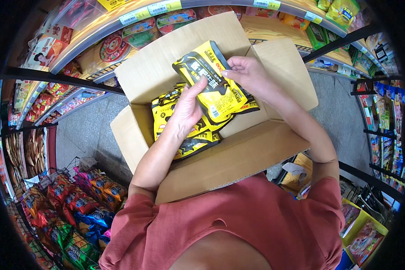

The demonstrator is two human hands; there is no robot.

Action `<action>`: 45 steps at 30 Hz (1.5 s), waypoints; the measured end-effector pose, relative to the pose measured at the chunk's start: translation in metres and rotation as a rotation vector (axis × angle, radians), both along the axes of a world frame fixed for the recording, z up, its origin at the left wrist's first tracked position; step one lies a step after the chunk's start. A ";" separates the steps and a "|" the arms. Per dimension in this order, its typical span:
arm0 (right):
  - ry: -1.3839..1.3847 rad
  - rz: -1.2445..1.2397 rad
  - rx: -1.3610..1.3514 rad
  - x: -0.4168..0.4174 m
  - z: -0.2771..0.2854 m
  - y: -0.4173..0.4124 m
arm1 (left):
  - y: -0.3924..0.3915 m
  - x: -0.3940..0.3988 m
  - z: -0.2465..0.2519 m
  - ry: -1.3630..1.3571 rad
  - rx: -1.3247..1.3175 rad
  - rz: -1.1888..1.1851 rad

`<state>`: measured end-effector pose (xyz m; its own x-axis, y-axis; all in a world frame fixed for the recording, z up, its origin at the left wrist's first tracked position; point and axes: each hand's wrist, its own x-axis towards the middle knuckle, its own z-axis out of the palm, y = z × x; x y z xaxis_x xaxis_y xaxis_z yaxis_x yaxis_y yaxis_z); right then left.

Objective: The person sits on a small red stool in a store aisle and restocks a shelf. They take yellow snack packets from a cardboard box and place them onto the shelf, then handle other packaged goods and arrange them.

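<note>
A yellow-and-black snack packet (219, 91) is held above an open cardboard box (189, 37). My left hand (190, 101) grips its left side, thumb lying across the printed front. At the packet's upper right, my right hand (244, 72) pinches the edge between thumb and fingers. Below lie several similar yellow-and-black packets (199, 143) inside the box, partly covered by my left forearm and the held packet. All the flaps of the box are folded outward, and the near flap (236, 162) slopes toward my body.
Store shelves (273, 28) with packaged food and price tags curve behind the box. A wire basket (27, 199) at lower left holds colourful snack bags (81, 202). More stocked racks (384, 118) stand at right; grey floor (334, 101) shows between. At lower right is a yellow display carton (364, 233).
</note>
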<state>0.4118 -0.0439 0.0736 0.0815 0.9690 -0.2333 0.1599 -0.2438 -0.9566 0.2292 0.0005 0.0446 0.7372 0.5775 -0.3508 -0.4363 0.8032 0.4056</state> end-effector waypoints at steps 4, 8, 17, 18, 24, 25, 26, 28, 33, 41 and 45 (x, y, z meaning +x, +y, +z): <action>-0.057 -0.075 0.031 -0.005 -0.008 -0.008 | -0.002 0.003 0.004 0.068 0.042 -0.011; -0.129 -0.122 0.036 -0.005 -0.020 -0.016 | -0.006 0.010 0.010 0.205 0.153 -0.014; -0.193 -0.304 0.095 0.017 -0.011 -0.038 | 0.025 -0.011 0.021 0.156 0.132 0.222; -0.332 -0.218 0.062 0.018 -0.008 -0.042 | 0.031 -0.015 0.022 0.145 0.083 0.267; -0.955 0.326 -0.017 0.000 -0.016 -0.076 | 0.050 -0.035 0.009 -0.028 0.017 0.338; -0.896 0.286 -0.031 -0.003 -0.015 -0.076 | 0.052 -0.037 0.008 -0.046 0.026 0.338; -0.837 0.247 -0.044 -0.005 -0.014 -0.076 | 0.053 -0.038 0.008 -0.070 0.031 0.330; -0.784 0.173 0.039 -0.003 -0.017 -0.073 | 0.051 -0.039 0.010 -0.103 0.020 0.328; -0.814 -0.050 0.265 0.013 -0.048 -0.051 | 0.055 -0.039 0.004 -0.157 -0.003 0.321; -0.782 -0.408 0.538 0.039 -0.012 -0.056 | 0.060 -0.056 0.004 -0.166 0.028 0.397; -0.211 -0.466 0.513 0.043 -0.011 -0.057 | 0.053 -0.045 0.008 -0.017 0.012 0.409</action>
